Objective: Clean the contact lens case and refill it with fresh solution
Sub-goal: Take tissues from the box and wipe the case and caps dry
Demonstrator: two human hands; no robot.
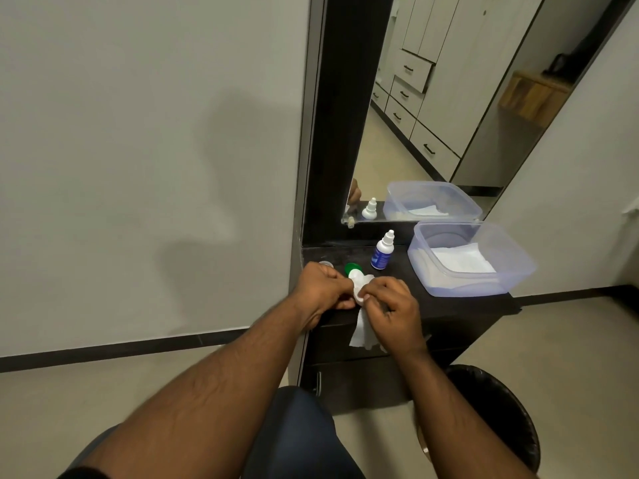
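My left hand (320, 288) grips the white contact lens case (356, 279) just above the front of the dark cabinet top (449, 305). My right hand (389, 307) pinches a white tissue (363, 335) against the case; the tissue's loose end hangs over the cabinet's front edge. A green cap (352, 267) lies on the top just behind the case. A second small cap (325, 263) lies to the left, partly hidden by my left hand. The solution bottle (382, 252), white with a blue label, stands upright behind my hands.
A clear plastic tub (470, 261) holding folded white tissues sits at the right of the cabinet top. A mirror (432, 115) leans behind it. On the floor at the lower right stands a bin with a black liner (498, 416). A plain wall fills the left.
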